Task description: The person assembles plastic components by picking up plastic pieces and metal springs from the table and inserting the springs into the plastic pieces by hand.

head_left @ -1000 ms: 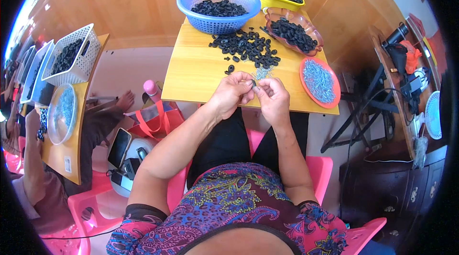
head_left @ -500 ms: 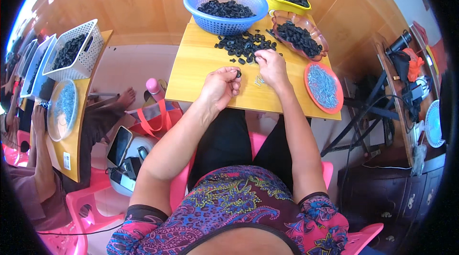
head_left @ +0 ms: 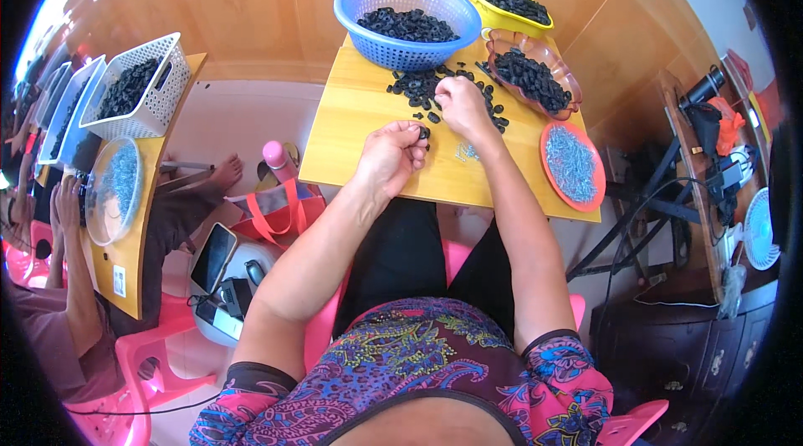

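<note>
Over the near part of the yellow wooden table, my left hand (head_left: 391,160) pinches a small black plastic part (head_left: 424,135) between thumb and fingertips. Just right of it and farther off, my right hand (head_left: 465,111) is closed, its fingertips pressed together at the edge of a loose pile of black plastic parts (head_left: 412,89). Anything in those fingertips is too small or hidden to make out. Several small silvery screws or pins (head_left: 465,151) lie on the wood beneath my right wrist. An orange-red plate (head_left: 548,163) heaped with similar silvery pieces (head_left: 572,163) sits at the right edge.
Behind the pile stand a blue colander (head_left: 408,54), a yellow basket (head_left: 535,26) and a brownish scalloped bowl (head_left: 500,43), all holding black parts. A co-worker's hands (head_left: 67,203) are at another table (head_left: 134,279) on the left, with a white basket (head_left: 155,115).
My right hand has moved left across the pile's near edge, closer to my left hand. My left hand keeps its pinch on the black part. The whole view has shifted slightly.
</note>
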The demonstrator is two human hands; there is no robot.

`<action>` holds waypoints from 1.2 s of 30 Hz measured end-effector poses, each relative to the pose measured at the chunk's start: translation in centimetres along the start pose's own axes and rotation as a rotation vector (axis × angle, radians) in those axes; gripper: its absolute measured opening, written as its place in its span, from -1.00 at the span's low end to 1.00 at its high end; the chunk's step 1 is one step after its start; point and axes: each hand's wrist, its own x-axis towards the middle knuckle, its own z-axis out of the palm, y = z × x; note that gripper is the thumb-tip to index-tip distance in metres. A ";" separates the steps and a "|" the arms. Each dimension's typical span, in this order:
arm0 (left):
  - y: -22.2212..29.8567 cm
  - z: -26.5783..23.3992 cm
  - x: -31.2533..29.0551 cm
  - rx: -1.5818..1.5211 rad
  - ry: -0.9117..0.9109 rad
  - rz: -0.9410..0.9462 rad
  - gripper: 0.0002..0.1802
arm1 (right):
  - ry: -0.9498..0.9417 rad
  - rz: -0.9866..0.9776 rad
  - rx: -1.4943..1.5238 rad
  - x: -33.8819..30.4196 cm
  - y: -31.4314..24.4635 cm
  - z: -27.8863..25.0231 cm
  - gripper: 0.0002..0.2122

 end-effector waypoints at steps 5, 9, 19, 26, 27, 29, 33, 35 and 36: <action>-0.2 -0.1 0.1 -0.093 -0.088 -0.012 -0.93 | -0.147 0.269 1.071 -4.8 -1.4 -3.3 -0.96; -0.3 0.1 -0.2 -0.063 -0.136 -0.063 -0.93 | -0.133 0.288 1.358 -9.0 -2.7 -4.8 -0.94; -1.1 1.2 -1.3 -0.078 -0.281 -0.158 -0.92 | 0.025 0.247 1.189 -11.8 -4.5 -4.2 -0.89; -1.1 0.9 -1.2 -0.047 -0.272 -0.175 -0.92 | 0.082 0.204 1.176 -11.8 -5.0 -4.0 -0.91; -1.1 0.8 -1.1 -0.049 -0.271 -0.176 -0.90 | 0.090 0.230 1.158 -11.9 -5.1 -4.0 -0.91; -1.1 0.6 -1.0 -0.052 -0.270 -0.175 -0.88 | 0.111 0.226 1.072 -11.9 -5.3 -4.2 -0.93; -1.1 0.2 -0.7 0.002 -0.258 -0.136 -0.89 | 0.073 0.309 1.001 -12.1 -5.8 -4.7 -0.94; -1.1 0.1 -0.7 0.018 -0.270 -0.119 -0.89 | 0.080 0.219 1.011 -12.0 -6.1 -4.7 -0.93; -1.2 0.2 -0.7 0.024 -0.267 -0.114 -0.89 | 0.081 0.279 0.981 -11.9 -6.1 -4.7 -0.93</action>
